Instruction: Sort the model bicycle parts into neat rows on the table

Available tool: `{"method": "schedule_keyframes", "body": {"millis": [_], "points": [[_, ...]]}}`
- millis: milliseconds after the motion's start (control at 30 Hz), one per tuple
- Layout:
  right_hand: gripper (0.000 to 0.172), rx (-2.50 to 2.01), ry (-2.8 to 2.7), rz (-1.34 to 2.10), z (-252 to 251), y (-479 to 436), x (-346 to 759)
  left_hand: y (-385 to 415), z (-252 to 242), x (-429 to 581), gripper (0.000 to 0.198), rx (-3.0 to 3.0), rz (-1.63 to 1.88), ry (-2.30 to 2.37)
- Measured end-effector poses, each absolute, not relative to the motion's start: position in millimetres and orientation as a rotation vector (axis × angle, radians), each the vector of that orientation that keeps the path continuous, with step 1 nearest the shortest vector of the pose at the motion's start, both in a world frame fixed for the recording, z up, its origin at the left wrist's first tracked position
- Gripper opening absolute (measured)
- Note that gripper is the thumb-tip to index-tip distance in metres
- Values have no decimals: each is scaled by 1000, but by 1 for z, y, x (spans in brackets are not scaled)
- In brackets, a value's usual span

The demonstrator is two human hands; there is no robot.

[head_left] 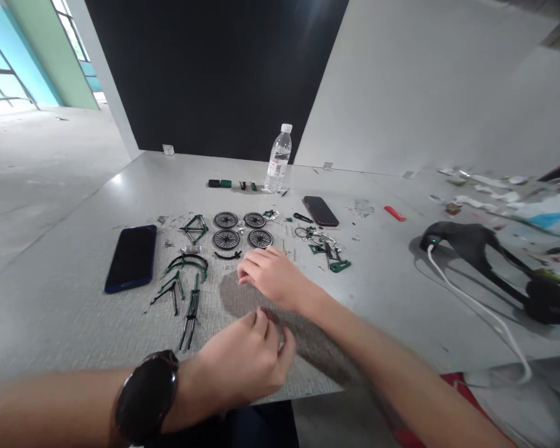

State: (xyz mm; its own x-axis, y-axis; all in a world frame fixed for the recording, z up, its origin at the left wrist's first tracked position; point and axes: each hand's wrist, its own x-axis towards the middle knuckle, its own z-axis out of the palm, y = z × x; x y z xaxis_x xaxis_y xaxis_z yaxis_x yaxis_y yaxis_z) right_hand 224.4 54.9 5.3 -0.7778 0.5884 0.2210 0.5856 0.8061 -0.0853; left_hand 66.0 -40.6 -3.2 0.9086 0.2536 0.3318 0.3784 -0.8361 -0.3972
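Note:
My left hand [245, 364], with a black watch [145, 395] on its wrist, hovers near the table's front edge, fingers curled together as if pinching something too small to name. My right hand [273, 274] reaches forward over the table, fingers bent downward just in front of several small black spoked wheels [242, 229]; what its fingertips hold, if anything, is hidden. Left of the hands lie green and black model bicycle parts: a triangular frame [195, 228], curved fenders [187, 261] and forks [191, 311]. More small green and metal parts [324, 244] lie to the right.
A dark blue phone [131, 257] lies at the left, a second phone [320, 211] at the back right. A water bottle [278, 159] stands at the back. A red lighter [394, 213], a black headset device [490, 255] with a white cable [476, 305], and litter sit at the right.

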Motion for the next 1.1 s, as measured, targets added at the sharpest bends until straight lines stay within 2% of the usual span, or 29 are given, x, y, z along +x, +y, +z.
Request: {"method": "schedule_keyframes", "body": {"millis": [233,433,633,1100], "points": [[23,-844,-2727,-216,-9,56,207,-39,15,24,11,-2618,-328,-560],[30,-777,-2652,-199,12,51,224,0,19,-5,16,-2552,-268,-756],[31,-761,-2780,-179,2,44,228,15,14,-18,30,-2590,-312,-801],[33,-791,-2779,-255,-1,40,221,18,4,-21,26,-2604,-225,-854]]}}
